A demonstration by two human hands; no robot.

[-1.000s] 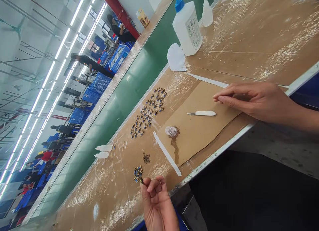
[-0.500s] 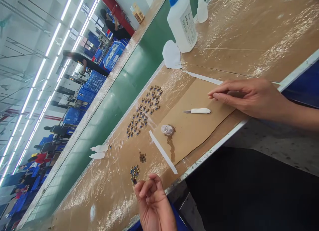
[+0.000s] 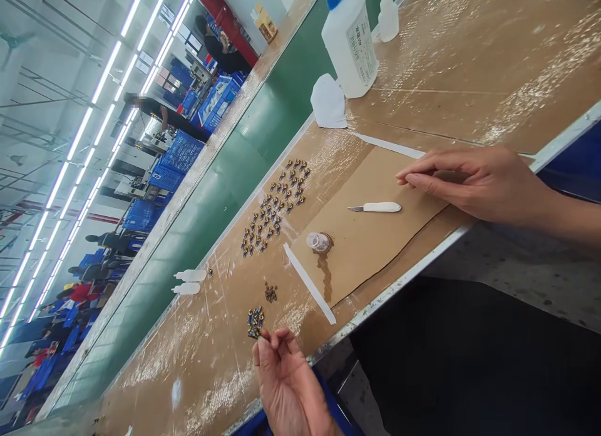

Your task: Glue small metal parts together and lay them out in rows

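My left hand (image 3: 291,383) is at the bottom, palm up, with thumb and fingertips pinched together at the edge of a small heap of blue-and-gold metal pieces (image 3: 255,320). Whatever is in that pinch is too small to make out. Over the right part of a brown cardboard sheet (image 3: 375,242) hovers my right hand (image 3: 474,179), thumb and fingers pressed together; anything between the tips is hidden. Below its fingertips lies a small knife (image 3: 381,207) with a white handle. A little clear cup (image 3: 318,242) stands on the sheet beside a wet streak.
Many similar blue-and-gold pieces (image 3: 275,207) are laid out in rows. Small brown beads (image 3: 271,292) sit nearby. Two small white bottles (image 3: 190,275) lie at left. A large white bottle (image 3: 354,47) and a dropper bottle (image 3: 389,16) stand behind. Other people work in the background.
My left fingertips have closed up and shifted slightly up and right, beside the heap; the dark piece seen at them before no longer shows clearly. My right hand holds nearly the same pose.
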